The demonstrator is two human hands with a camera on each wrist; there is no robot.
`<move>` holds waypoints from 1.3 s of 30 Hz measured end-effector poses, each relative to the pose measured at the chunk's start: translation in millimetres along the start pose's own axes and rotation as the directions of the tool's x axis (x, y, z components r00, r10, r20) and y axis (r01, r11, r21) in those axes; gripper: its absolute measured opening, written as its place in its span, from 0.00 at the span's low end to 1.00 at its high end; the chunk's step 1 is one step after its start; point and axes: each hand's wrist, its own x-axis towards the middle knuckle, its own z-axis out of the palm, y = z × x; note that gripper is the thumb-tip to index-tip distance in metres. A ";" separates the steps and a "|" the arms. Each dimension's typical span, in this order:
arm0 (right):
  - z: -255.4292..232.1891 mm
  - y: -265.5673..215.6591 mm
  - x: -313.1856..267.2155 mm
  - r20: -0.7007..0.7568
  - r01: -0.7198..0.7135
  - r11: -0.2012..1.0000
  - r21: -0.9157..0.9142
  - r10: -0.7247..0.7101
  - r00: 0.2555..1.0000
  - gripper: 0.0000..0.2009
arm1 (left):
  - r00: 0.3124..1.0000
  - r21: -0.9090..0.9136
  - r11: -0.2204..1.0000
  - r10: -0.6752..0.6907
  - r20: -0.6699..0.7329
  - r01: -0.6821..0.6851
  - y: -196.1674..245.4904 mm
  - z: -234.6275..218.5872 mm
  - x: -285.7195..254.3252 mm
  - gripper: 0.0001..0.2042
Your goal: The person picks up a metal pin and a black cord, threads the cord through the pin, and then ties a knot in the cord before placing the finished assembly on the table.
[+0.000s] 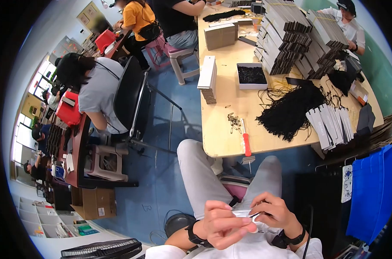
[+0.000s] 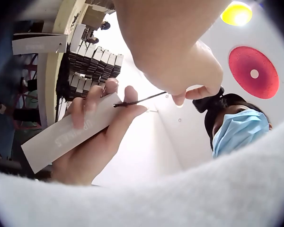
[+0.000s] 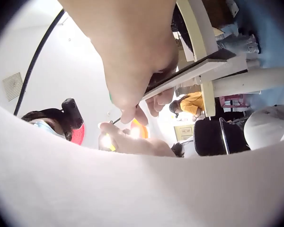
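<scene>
My right hand [image 1: 271, 211] grips a pale hang tag [image 2: 66, 135] printed with lettering, its fingers wrapped across the card in the left wrist view. A thin black cord [image 2: 151, 97] runs from the small end of the tag, where it passes at a hole, to my left hand [image 1: 228, 224]. Thumb and fingertips of the left hand pinch the cord's other end and draw it taut. Both hands are close together over my lap, in front of the table edge. In the right wrist view the tag [image 3: 189, 75] appears nearly edge-on.
On the table [image 1: 222, 138] lie a pile of black cords [image 1: 291, 110], fanned printed tags [image 1: 330, 125], safety pins [image 1: 234, 123] and a red-handled tool [image 1: 246, 144]. Tall tag stacks [image 1: 282, 39] and a box of black pieces [image 1: 252, 77] stand behind. A blue bin [image 1: 373, 190] is at right.
</scene>
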 end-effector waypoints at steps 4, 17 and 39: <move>1.8 5.7 -3.9 0.069 -0.124 0.992 -0.011 0.124 0.990 0.14 | 1.000 0.075 0.997 -0.022 -0.021 0.023 -4.8 -3.9 3.8 0.21; -13.2 22.3 -32.6 -0.131 -0.181 0.983 -0.024 0.176 0.976 0.29 | 0.948 -0.338 0.898 -0.315 -0.049 0.282 -11.0 12.9 8.4 0.15; -13.5 20.7 -18.6 -0.097 -0.247 0.937 -0.247 0.230 0.968 0.22 | 0.942 -0.337 0.886 -0.258 0.216 0.320 -20.6 -9.8 15.2 0.17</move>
